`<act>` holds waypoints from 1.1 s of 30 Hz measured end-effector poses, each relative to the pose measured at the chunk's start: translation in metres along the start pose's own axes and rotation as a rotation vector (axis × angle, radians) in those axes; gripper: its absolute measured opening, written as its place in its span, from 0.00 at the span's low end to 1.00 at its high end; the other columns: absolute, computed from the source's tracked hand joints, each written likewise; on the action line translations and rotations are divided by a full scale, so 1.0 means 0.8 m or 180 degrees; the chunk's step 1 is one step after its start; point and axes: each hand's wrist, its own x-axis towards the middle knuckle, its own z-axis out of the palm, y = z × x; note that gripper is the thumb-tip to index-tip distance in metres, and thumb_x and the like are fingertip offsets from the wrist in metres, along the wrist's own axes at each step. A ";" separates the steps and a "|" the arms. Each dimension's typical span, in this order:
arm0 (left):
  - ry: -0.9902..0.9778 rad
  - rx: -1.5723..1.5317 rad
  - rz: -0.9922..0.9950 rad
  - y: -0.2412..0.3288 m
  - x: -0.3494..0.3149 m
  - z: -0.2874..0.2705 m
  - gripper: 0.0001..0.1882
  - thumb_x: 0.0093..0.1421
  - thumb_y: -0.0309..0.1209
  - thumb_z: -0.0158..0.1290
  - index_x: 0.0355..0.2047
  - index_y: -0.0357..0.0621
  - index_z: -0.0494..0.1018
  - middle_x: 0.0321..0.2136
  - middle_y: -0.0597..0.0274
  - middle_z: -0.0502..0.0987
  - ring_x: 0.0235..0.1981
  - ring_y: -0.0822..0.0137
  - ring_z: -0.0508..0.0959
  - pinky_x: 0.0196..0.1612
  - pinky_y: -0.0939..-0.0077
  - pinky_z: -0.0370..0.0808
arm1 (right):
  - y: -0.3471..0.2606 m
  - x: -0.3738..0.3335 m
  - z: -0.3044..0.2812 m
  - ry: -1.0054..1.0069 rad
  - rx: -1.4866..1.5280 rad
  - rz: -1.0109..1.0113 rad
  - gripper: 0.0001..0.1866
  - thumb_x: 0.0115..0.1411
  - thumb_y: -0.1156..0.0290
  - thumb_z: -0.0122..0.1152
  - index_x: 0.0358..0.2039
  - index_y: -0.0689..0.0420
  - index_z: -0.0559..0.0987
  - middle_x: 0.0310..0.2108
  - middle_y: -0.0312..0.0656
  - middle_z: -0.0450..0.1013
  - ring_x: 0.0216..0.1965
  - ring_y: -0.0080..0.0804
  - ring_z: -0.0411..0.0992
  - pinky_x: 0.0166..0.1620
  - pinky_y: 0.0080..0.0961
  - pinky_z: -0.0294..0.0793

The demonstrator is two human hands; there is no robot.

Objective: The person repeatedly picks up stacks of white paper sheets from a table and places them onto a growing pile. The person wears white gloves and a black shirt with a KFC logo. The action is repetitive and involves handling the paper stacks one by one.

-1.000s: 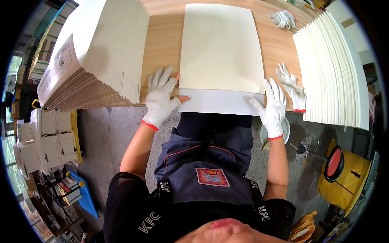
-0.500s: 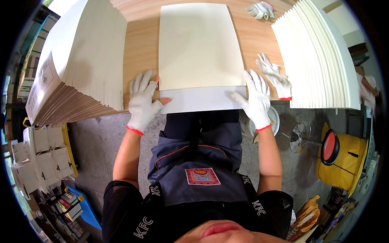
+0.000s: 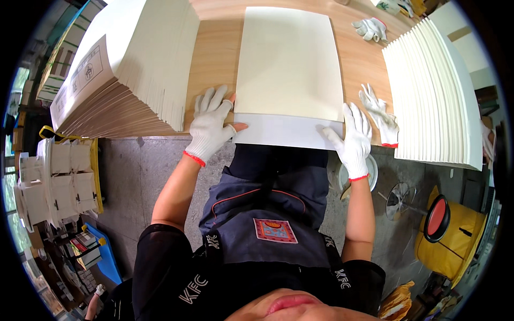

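Leftmost, a tall paper stack [image 3: 152,69] stands on the worktop [image 3: 214,59]. Next, the gloved left hand [image 3: 211,122] lies spread, unclenched, its bare thumb tip at the white sheet's edge. A cream sheet [image 3: 289,64] lies centrally over that white sheet [image 3: 284,131], whose near strip shows. The gloved right hand [image 3: 354,136], also unclenched, rests its thumb on this strip. Beyond are a loose glove [image 3: 381,119] and a cream stack [image 3: 433,101].

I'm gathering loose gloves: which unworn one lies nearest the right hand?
The front glove, just right of the right hand, its red cuff near the edge of the table; the back glove lies farther off.
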 end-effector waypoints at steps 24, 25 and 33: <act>0.0097 -0.0184 -0.0192 0.007 -0.013 0.006 0.33 0.46 0.48 0.69 0.47 0.40 0.76 0.63 0.48 0.65 0.64 0.43 0.60 0.66 0.50 0.57 | -0.005 0.002 -0.004 -0.0017 0.0037 0.0063 0.47 0.53 0.35 0.61 0.63 0.58 0.69 0.64 0.52 0.64 0.65 0.52 0.59 0.67 0.48 0.53; 0.0089 -0.0199 -0.0220 0.008 -0.012 0.005 0.33 0.46 0.48 0.69 0.47 0.40 0.76 0.63 0.48 0.65 0.64 0.44 0.60 0.66 0.50 0.56 | -0.005 0.003 -0.003 -0.0026 0.0024 0.0080 0.47 0.53 0.35 0.61 0.63 0.58 0.69 0.64 0.52 0.64 0.65 0.53 0.59 0.67 0.48 0.53; 0.0012 -0.0129 -0.0123 0.010 -0.011 0.002 0.39 0.47 0.43 0.69 0.58 0.45 0.70 0.64 0.46 0.64 0.65 0.42 0.61 0.65 0.54 0.61 | -0.005 0.002 -0.007 -0.0031 0.0062 0.0063 0.48 0.53 0.33 0.59 0.63 0.58 0.69 0.65 0.50 0.63 0.66 0.50 0.58 0.68 0.48 0.50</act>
